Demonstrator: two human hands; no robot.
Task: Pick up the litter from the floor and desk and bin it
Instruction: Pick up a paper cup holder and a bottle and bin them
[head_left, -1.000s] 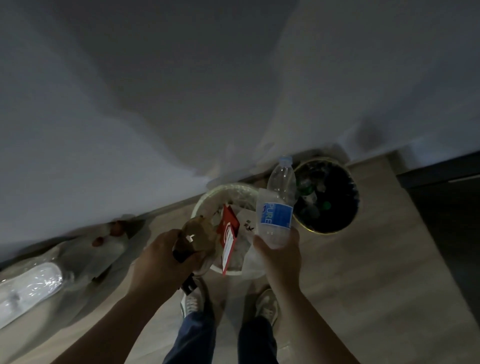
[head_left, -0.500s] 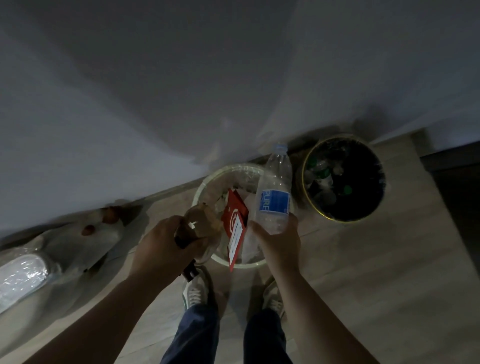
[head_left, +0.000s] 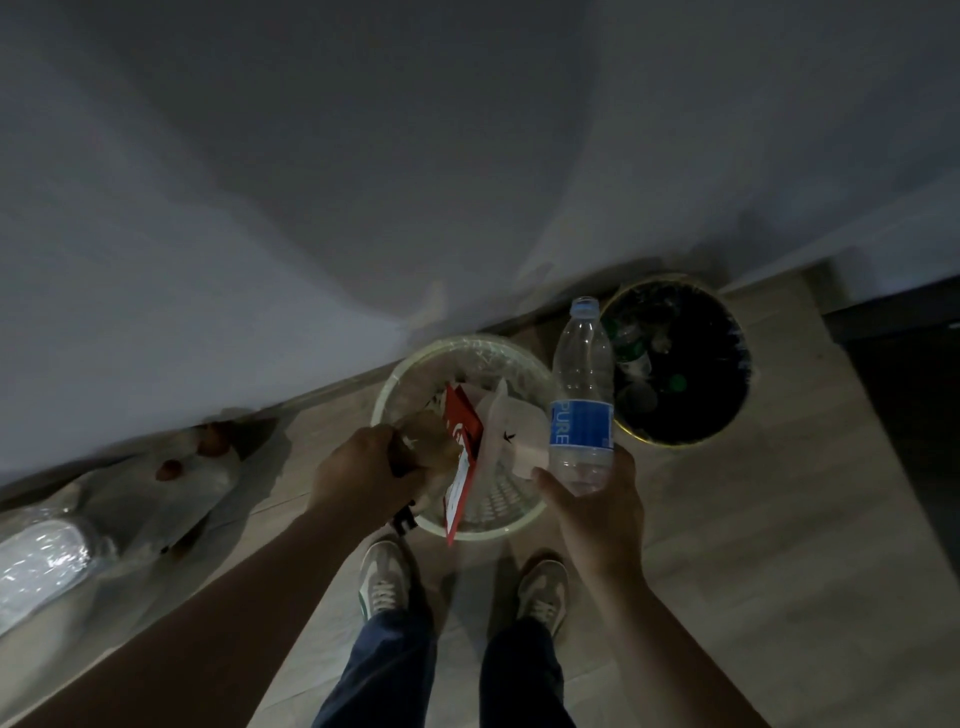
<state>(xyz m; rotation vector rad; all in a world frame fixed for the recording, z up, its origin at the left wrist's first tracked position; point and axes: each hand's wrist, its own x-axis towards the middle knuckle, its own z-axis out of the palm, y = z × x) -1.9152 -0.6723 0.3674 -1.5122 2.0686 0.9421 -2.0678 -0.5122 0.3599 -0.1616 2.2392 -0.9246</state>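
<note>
The water bottle (head_left: 582, 384), seemingly light and crushable, is gripped low by the right hand (head_left: 602, 514). Wrappers (head_left: 434, 447) are clutched by the left hand (head_left: 358, 478).

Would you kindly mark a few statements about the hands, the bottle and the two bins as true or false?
1. A pale bin and a dark bin stand beside the wall. True.
2. The right hand holds a clear bottle with a blue label. True.
3. The bottle lies inside the dark bin. False: it is upright in the right hand.
4. The left hand is empty. False: it grips brownish litter over the pale bin.
</note>
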